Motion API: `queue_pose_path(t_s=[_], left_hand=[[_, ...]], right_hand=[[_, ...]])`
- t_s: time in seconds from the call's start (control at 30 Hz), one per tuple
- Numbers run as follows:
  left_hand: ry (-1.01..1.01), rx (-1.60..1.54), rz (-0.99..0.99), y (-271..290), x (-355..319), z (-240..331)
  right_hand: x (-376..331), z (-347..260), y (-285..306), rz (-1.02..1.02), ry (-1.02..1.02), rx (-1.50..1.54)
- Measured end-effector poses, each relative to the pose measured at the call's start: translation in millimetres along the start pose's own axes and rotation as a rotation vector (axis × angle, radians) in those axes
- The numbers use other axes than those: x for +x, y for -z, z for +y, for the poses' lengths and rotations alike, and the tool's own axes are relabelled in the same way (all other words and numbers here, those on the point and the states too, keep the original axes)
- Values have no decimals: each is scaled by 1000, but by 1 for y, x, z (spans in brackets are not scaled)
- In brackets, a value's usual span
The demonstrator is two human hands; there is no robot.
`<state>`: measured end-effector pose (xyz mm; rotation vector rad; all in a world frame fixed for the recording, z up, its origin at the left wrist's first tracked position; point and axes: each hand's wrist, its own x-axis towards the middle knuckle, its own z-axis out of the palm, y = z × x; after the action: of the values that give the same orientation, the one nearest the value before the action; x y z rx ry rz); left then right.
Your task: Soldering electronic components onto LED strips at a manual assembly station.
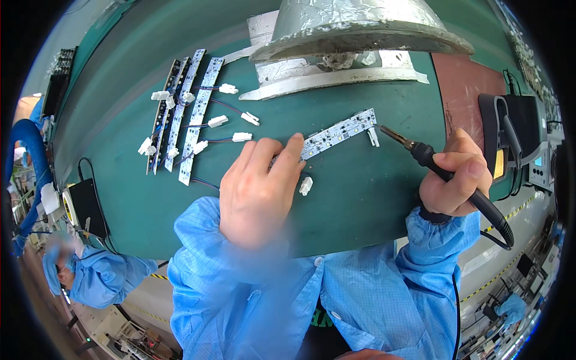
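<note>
My left hand [255,195] is closed at the fingertips over the left end of a narrow white LED circuit board [337,137], which lies slanted on the green mat [354,210]. Its far-right end is uncovered, and a white connector [374,137] sits just below that end. Another white plug [306,186] lies beside my left fingers. In my right hand [454,180] is a soldering iron [427,157], gripped by its black handle. The iron's tip points left, close to the board's right end; whether they touch I cannot tell.
Several similar boards [202,120] with wired white connectors lie to the left. A metallic hood [360,21] overhangs the back. At right are a reddish-brown mat [462,90] and a soldering-iron stand [510,135]. A black box [86,207] and another person [111,276] are at left.
</note>
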<state>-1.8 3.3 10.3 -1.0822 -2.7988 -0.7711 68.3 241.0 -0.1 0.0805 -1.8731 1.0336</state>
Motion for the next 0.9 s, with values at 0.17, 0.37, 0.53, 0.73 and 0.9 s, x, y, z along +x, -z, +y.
queue_pose_path(t_s=[0.17, 0.37, 0.53, 0.73, 0.9], left_hand=[[-35, 26, 39, -2, -1, -1], [22, 5, 1, 1, 0, 5], [20, 5, -2, 1, 1, 6], [-12, 31, 31, -2, -1, 5], [-19, 35, 20, -3, 0, 3]], right_hand=[[0, 0, 1, -23, -25, -7], [-1, 1, 2, -38, -38, -11], [-1, 1, 7, -138, -11, -44], [-2, 1, 7, -136, -22, -30], [-3, 1, 5, -111, -25, -43]])
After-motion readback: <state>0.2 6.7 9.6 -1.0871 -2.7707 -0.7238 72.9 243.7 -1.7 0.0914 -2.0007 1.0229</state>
